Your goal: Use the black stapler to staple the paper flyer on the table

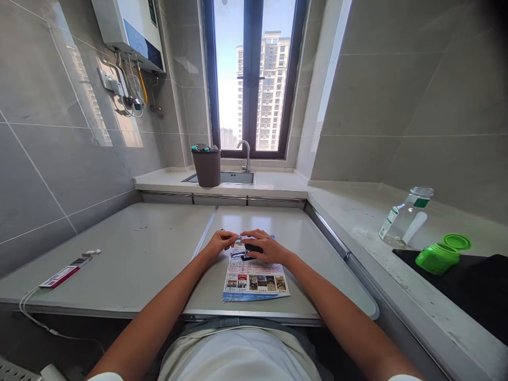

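A printed leaflet [256, 267] with a blue lower edge and a row of small photos lies on the pale board in front of me. On it rests a black and silver stapler [254, 248], its metal part showing to the left of its dark body. My right hand [268, 248] curls over the stapler from the right, fingers closed on it. My left hand [223, 242] is at the leaflet's upper left, thumb and fingertips pinched together close to my right fingertips. Whatever is in that pinch is too small to make out.
At the left, a red-and-white box [65, 272] lies with a white cable. A brown bin [207, 168] stands by the sink [234, 178]. On the right counter are a clear bottle [407, 219], an open green container [438, 258] and black cloth [482, 296].
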Available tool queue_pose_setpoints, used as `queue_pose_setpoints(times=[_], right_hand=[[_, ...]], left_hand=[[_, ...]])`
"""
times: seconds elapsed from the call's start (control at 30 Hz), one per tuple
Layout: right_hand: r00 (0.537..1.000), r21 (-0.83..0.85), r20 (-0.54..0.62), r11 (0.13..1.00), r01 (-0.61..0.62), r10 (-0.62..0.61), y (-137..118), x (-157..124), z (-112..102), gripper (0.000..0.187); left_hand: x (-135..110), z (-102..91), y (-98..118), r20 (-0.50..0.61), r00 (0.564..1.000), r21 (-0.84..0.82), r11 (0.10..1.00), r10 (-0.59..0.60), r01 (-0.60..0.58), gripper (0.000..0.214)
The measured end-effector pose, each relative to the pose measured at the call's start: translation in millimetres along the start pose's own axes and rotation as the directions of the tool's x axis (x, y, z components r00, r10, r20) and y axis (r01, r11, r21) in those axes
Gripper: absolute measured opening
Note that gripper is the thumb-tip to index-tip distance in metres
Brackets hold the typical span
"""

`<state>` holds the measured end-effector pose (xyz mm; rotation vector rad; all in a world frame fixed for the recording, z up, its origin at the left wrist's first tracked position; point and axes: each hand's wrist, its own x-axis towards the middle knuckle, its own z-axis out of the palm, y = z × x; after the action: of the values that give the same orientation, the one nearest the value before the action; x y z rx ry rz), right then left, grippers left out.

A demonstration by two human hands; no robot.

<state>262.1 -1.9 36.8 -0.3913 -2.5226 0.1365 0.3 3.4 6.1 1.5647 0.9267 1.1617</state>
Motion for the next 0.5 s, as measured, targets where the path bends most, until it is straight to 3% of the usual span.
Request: queue_pose_setpoints(times=[0.5], right_hand=[[1.000,0.010,-0.009,1.000,0.021,-0.021,1.8,0.1,3.5,0.047]], left_hand=[[1.0,0.1,-0.7,-0.073,0.997,0.026,1.000,0.010,-0.009,0.044]])
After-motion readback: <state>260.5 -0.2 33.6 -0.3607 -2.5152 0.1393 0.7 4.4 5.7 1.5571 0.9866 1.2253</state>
